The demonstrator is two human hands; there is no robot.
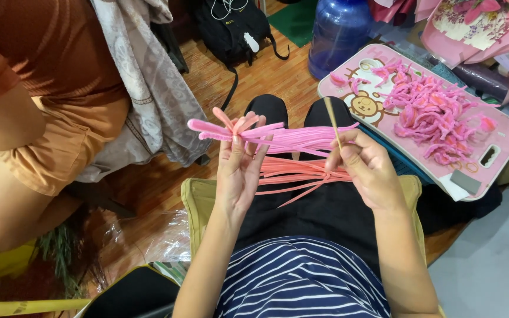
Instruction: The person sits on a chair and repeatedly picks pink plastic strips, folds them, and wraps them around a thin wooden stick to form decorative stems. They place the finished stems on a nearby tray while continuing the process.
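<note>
My left hand (238, 171) pinches a bundle of pink pipe cleaners (290, 136) near its looped, petal-like end (231, 125). The bundle stretches right toward my right hand (367, 168), which grips its other end together with a thin wooden stick (332, 121) standing up from the fingers. A second bunch of salmon-coloured pipe cleaners (298, 174) lies across my lap under both hands.
A pink tray (502, 126) with a monkey picture holds several curled pink pipe-cleaner pieces at the right. A blue water jug (340, 29) and a black backpack (234, 26) stand farther off. Another person in brown clothes (42, 88) sits at the left.
</note>
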